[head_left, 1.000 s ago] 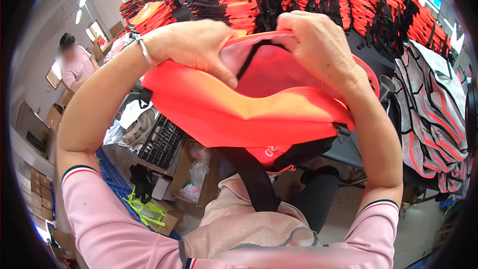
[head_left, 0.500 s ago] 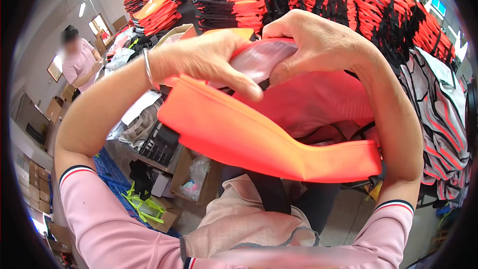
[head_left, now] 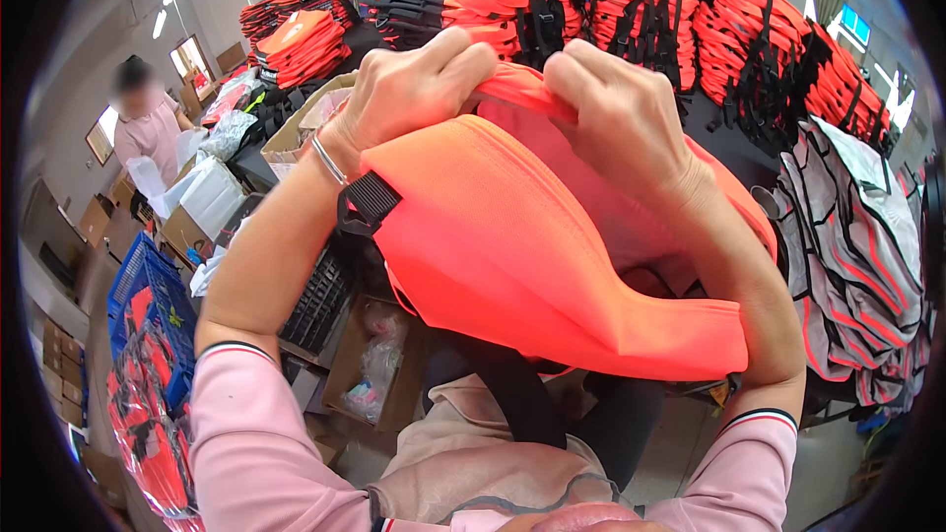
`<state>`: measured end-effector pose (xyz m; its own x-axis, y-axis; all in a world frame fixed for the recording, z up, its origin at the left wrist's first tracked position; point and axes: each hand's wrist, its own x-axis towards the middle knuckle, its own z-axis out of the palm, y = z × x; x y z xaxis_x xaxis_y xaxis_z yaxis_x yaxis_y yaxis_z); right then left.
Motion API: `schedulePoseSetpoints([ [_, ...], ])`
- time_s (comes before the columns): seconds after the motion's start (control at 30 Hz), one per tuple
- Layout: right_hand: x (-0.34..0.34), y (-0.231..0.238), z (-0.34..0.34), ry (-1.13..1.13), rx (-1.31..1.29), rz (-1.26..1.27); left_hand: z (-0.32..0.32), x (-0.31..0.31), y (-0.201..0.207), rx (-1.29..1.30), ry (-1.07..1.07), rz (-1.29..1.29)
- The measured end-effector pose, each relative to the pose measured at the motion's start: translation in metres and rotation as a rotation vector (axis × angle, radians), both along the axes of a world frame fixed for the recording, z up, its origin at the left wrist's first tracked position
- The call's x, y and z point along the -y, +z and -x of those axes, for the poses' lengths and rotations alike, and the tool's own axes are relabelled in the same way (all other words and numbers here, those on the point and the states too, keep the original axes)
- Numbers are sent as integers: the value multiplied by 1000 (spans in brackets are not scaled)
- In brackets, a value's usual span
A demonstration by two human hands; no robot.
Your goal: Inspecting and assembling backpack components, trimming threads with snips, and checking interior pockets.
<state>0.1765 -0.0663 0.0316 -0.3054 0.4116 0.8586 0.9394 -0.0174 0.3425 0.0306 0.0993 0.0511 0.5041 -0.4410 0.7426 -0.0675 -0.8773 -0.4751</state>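
A bright orange fabric bag (head_left: 512,246) hangs in front of me, its mouth spread and its paler pink inside partly showing. My left hand (head_left: 419,89) is closed on the far upper rim, knuckles up. A short way to its right, my right hand (head_left: 626,118) grips the same rim, and a folded strip of orange cloth runs between the two. Below my left wrist, a black webbing tab (head_left: 374,200) sticks out of the bag's side. The bag's near panel sags toward my right forearm. My fingertips are mostly hidden behind the cloth.
Tall stacks of orange bags (head_left: 645,10) with black straps line the table's back. Grey pieces with orange edging (head_left: 857,266) are piled at right. A blue crate (head_left: 133,281), wrapped orange packs (head_left: 148,424) and a cardboard box (head_left: 340,399) stand lower left. Another person (head_left: 148,128) works far left.
Both hands have turned and now pinch the far rim with knuckles up. The bag's left side has lifted and swung toward me, bringing the black tab into view.
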Motion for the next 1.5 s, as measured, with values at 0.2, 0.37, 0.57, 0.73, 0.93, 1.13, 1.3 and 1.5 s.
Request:
schedulePoseSetpoints([
  [0.2,0,-19,-4,83,240,-217,2,19,-34,47,-275,141],
  [0.37,-1,-16,8,117,286,-270,14,11,-25,52,-223,99],
  [0.57,1,-18,10,92,266,-291,16,23,-44,181,-283,187],
  [0.73,6,-15,16,67,222,-247,22,28,-40,113,-280,83],
  [0.93,26,-3,15,-538,178,-79,40,-2,-29,371,-153,354],
  [1.13,118,-42,-49,-687,-517,107,58,-49,-34,442,-64,624],
  [1.3,130,-82,-80,-279,-993,-91,55,-114,-77,-320,-740,1285],
  [1.5,130,-95,-136,-305,-1217,30,83,-90,-213,-499,-48,1349],
])
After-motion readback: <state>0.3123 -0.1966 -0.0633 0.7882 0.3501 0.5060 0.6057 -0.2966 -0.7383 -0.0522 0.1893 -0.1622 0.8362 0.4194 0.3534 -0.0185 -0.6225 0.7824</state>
